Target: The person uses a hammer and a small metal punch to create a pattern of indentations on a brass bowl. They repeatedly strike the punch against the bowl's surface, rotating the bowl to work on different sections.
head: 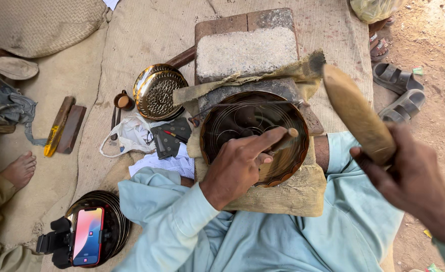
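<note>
Left hand (237, 168): grip closed on wooden-handled chisel (284, 142), tip on dark engraved plate (255, 136).
Right hand (414, 176): grip wrapped around raised wooden mallet (356, 113).
Plate support: burlap pad (288, 194) on lap.

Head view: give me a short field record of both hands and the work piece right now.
left hand: pinches a small punch tool against the plate
right hand: raised, gripping a wooden mallet
round metal plate: dark, engraved circles, lies on a burlap pad on the lap
nearby: finished brass plate, phone
</note>
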